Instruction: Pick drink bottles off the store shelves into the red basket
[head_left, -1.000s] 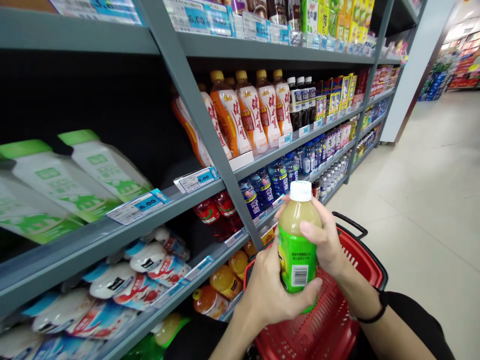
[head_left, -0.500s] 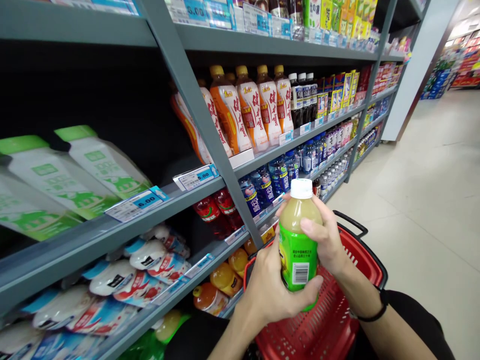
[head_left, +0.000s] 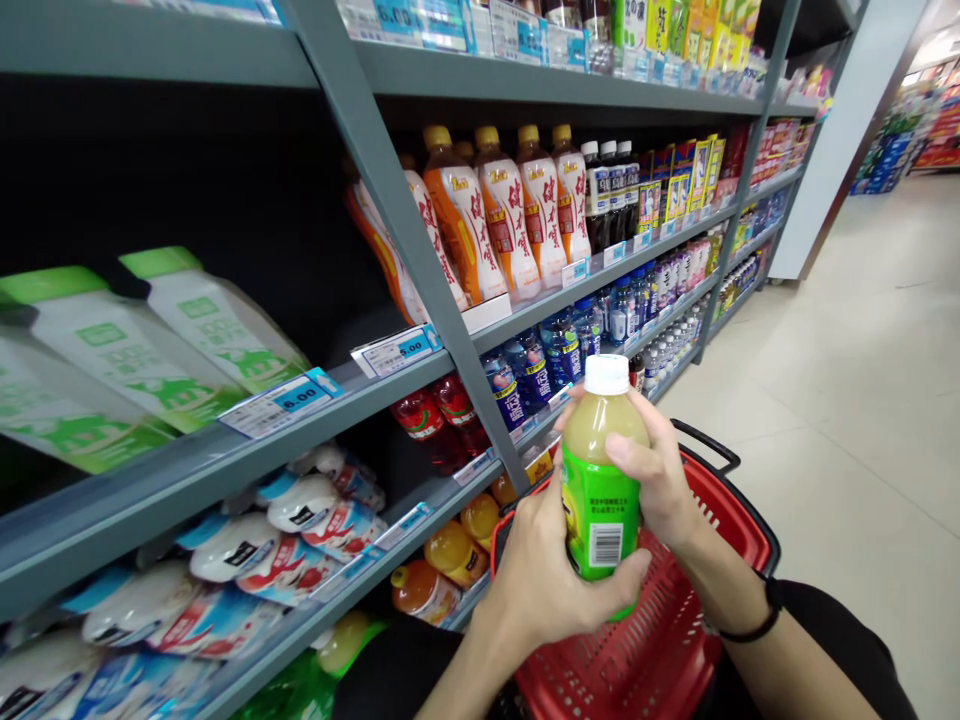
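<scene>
Above the red basket [head_left: 739, 512], a green-labelled bottle [head_left: 602, 478] is held nearly upright. The left hand [head_left: 551, 575] has its grip wrapped around the lower half, while the right hand [head_left: 664, 480] clasps the upper part.

Between left hand [head_left: 546, 575] and right hand [head_left: 661, 475], a bottle [head_left: 600, 480], over the basket [head_left: 739, 535]. From near left to far right, a shelf [head_left: 555, 85], with jugs [head_left: 116, 365] at near left, drinks [head_left: 289, 570] one tier below. Right of the basket, floor [head_left: 862, 400]; at the shelf's far end, a column [head_left: 855, 150].
</scene>
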